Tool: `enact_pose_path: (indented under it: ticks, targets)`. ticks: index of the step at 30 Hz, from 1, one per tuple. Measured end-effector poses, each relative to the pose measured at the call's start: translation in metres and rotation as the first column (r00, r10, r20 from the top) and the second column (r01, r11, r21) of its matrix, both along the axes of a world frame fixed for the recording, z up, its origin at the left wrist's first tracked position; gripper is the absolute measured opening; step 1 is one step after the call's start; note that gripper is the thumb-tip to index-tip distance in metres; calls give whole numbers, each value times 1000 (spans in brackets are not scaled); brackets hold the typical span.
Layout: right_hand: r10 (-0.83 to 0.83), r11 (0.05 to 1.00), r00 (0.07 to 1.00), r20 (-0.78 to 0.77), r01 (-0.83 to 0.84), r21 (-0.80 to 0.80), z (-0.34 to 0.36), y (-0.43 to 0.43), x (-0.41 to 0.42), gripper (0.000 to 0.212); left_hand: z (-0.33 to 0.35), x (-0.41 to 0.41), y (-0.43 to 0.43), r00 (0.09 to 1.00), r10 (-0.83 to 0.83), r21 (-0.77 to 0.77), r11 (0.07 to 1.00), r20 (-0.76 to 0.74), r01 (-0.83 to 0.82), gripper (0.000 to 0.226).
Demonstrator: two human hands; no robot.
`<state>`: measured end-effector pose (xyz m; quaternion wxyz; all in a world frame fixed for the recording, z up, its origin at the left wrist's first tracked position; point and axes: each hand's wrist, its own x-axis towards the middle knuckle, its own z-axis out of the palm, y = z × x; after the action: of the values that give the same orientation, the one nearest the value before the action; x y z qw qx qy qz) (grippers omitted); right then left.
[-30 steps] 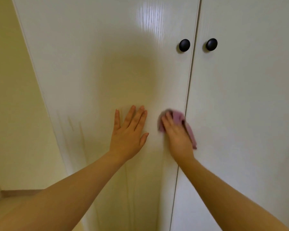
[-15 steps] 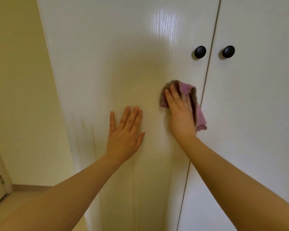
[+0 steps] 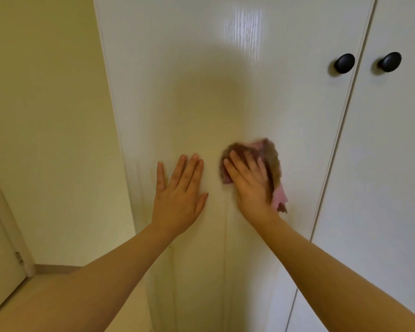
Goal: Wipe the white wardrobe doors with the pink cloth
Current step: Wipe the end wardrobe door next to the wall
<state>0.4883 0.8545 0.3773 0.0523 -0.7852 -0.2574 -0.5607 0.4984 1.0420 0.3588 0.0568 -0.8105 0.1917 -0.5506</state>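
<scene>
Two tall white wardrobe doors fill the view: the left door (image 3: pixel 225 92) and the right door (image 3: pixel 388 164), each with a round black knob (image 3: pixel 344 63) (image 3: pixel 391 61) near the seam between them. My right hand (image 3: pixel 249 183) presses the crumpled pink cloth (image 3: pixel 272 164) flat against the left door, well left of the seam. My left hand (image 3: pixel 180 192) lies flat on the same door with fingers spread, just left of the cloth, holding nothing.
A cream wall (image 3: pixel 46 116) runs along the left of the wardrobe. A white room door with a hinge (image 3: pixel 0 259) stands at the lower left, above a strip of light floor (image 3: pixel 22 300).
My right hand has slid the cloth down and to the left on the left door, away from the knobs. My left hand has stayed flat on the door.
</scene>
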Motion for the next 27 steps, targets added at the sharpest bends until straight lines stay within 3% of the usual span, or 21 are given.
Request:
enact_pose_path:
  ticks: [1,2,4,5,6,8,9,10,12,13,14,17,19,22,23,25,27]
  targets:
    - [47,998,996,-81,-50,-30,-19,-2,-8,33,0,1,0,1000,-6,13,1000,8,6,64]
    - [165,986,958,-236,-159,43,-29,-1,-15,27,0,2,2,1000,-15,26,1000,10,14,64]
    - [330,944,881,-338,-297,145,-7,11,-26,7,1,5,9,1000,-21,37,999,10,21,64]
    - [424,903,831,-360,-361,231,7,13,-22,8,1,6,10,1000,-27,36,999,13,27,64]
    - [444,887,822,-357,-348,303,21,17,-17,12,0,7,9,999,-36,32,999,11,36,64]
    - [336,875,909,-247,-205,438,41,13,-4,22,-2,7,8,999,-46,22,999,5,46,64]
    - [234,911,956,-176,-152,384,40,14,-1,35,-2,6,7,999,-53,20,998,2,53,64]
    - [45,981,996,-77,-29,191,23,8,2,45,-1,6,6,998,-62,22,998,5,62,64]
    - [-121,989,990,-75,114,-91,-28,0,-8,51,1,4,12,997,-70,31,997,16,70,63]
    - [-103,992,983,-153,90,-91,-49,0,-18,48,2,3,17,997,-69,25,997,18,69,63]
    - [30,999,953,-302,-21,35,-56,6,-24,41,4,2,25,998,-65,5,998,25,65,63]
    - [280,960,844,-458,-248,129,6,28,-14,19,8,1,54,998,-36,-72,997,46,39,65]
    - [288,955,861,-418,-224,196,47,58,2,32,9,0,75,999,7,-121,993,36,-3,66]
    - [143,989,980,-138,-136,60,20,74,18,31,5,-4,94,999,42,-164,986,-7,-42,67]
    - [107,994,983,-151,-109,-3,-1,74,9,33,2,-5,95,999,41,-164,985,-23,-44,68]
    - [105,987,937,-332,-139,-79,-19,80,-15,25,-5,-7,110,997,53,-162,985,-56,-61,68]
    - [196,962,874,-445,-258,-83,7,85,-20,10,-8,-6,117,995,63,-160,984,-78,-75,68]
